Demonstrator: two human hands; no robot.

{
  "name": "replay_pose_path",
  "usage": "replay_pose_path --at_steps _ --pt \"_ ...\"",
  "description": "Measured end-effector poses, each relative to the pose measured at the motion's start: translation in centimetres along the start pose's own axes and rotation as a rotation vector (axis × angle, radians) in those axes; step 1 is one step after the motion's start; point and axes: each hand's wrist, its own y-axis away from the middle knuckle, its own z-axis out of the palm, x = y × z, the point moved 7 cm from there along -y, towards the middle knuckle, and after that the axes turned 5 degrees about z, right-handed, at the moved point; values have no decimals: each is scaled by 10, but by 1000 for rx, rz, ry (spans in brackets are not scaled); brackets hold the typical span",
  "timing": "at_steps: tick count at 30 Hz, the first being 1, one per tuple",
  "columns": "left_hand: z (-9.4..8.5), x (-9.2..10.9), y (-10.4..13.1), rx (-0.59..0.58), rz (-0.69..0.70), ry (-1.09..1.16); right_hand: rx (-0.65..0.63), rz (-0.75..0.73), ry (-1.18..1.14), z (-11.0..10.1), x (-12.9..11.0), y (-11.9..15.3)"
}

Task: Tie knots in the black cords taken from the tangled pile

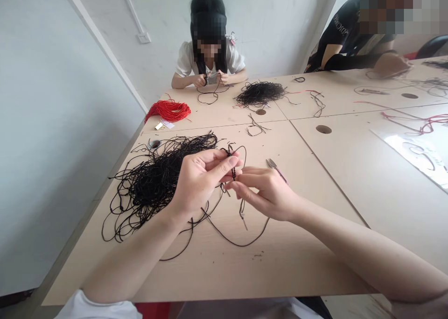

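Over the front of the table, my left hand [203, 179] pinches a knotted black cord [233, 172] between thumb and fingers. My right hand [268, 190] meets it from the other side, its thumb and fingertips closed on the lower part of the same cord. A loop of the cord rises above my fingers, and loose ends hang below onto the tabletop. Left of my left hand lies a large tangled pile of black cords [150, 181]. Just beyond my right hand is a small pair of snips [276, 169], partly hidden by that hand.
A red cord bundle [168, 111] and a second black pile [261, 93] lie farther back. Across the table [308, 258], a person [210, 53] handles black cord; another person's arm [350, 62] rests at far right. The table has round holes [324, 129] and a clear sheet [416, 155].
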Motion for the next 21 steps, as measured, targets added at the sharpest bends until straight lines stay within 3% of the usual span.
replay_pose_path --at_steps 4,7,10,15,21 --pt "-8 -1 -4 49 -66 8 185 341 -158 -20 24 1" --pt "-10 -3 -5 23 -107 10 331 401 -309 -31 31 0" --pt "-7 -7 -5 -33 -173 34 302 375 -420 -31 31 -6" --pt "-1 -11 -5 -129 -240 49 116 371 -484 -20 29 -10" --pt "2 -9 -5 -175 -243 138 175 414 -463 -21 37 -9"
